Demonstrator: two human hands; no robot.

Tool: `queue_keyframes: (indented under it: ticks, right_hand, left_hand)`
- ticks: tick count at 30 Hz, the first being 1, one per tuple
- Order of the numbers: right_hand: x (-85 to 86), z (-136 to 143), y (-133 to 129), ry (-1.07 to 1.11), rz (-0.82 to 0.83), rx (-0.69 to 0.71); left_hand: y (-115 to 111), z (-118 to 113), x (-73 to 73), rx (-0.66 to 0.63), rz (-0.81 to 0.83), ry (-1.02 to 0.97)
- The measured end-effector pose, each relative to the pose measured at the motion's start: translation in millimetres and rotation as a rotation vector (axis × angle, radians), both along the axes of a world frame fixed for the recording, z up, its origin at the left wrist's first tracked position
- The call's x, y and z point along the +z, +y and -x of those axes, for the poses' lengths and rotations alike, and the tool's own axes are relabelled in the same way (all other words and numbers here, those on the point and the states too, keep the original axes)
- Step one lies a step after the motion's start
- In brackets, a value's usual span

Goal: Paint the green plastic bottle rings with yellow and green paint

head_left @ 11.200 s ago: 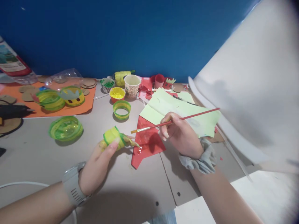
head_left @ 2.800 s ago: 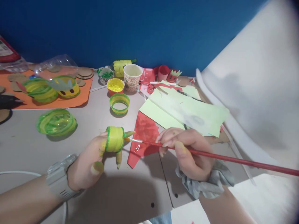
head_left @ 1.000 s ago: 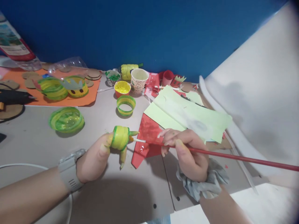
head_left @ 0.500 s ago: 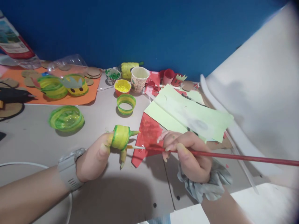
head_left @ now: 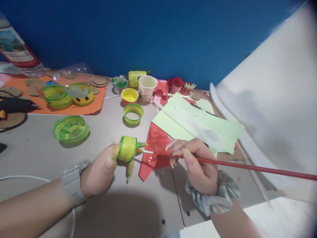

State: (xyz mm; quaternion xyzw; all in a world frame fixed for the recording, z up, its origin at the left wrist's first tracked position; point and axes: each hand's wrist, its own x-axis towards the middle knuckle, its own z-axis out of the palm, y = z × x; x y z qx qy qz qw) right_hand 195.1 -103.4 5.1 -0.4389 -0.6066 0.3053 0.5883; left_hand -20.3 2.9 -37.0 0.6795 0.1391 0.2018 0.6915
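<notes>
My left hand (head_left: 100,172) carries a yellow-and-green painted ring (head_left: 126,149), with its fingers passed through the ring and paint-stained fingertips sticking out on the right. A thin-handled red paintbrush (head_left: 223,162) is pinched in my right hand (head_left: 198,162). Its bristles meet or nearly meet the ring's green right rim, between two of the left fingers. Beneath the brush lies a piece of red paper (head_left: 155,135). A similar painted ring (head_left: 133,114) stands behind the held one, close to a cup of yellow paint (head_left: 129,95).
A green-smeared clear bowl (head_left: 71,129) sits at left, before orange paper (head_left: 94,104) bearing painted rings and wooden discs. A glue gun (head_left: 17,105) lies at far left. Beyond are a green paint cup (head_left: 120,85) and a paper cup (head_left: 147,88). Pale green paper (head_left: 198,122) lies right.
The brush tip has moved up along the ring's right rim, and my right hand has shifted slightly left. My left hand keeps the ring in nearly the same place. The view has tilted slightly.
</notes>
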Motion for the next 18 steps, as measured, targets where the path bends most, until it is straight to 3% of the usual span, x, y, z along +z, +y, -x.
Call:
queue_keyframes:
  ticks: [12, 18]
  right_hand:
    - [-1.3, -0.6, -0.6, -0.032, 0.026, -0.018]
    - [5.0, 1.1, 1.3, 0.074, -0.131, -0.063]
  left_hand:
    - [0.9, -2.1, 1.1, -0.042, -0.038, -0.061]
    - [-0.5, 0.5, 0.2, -0.001, -0.06, -0.035]
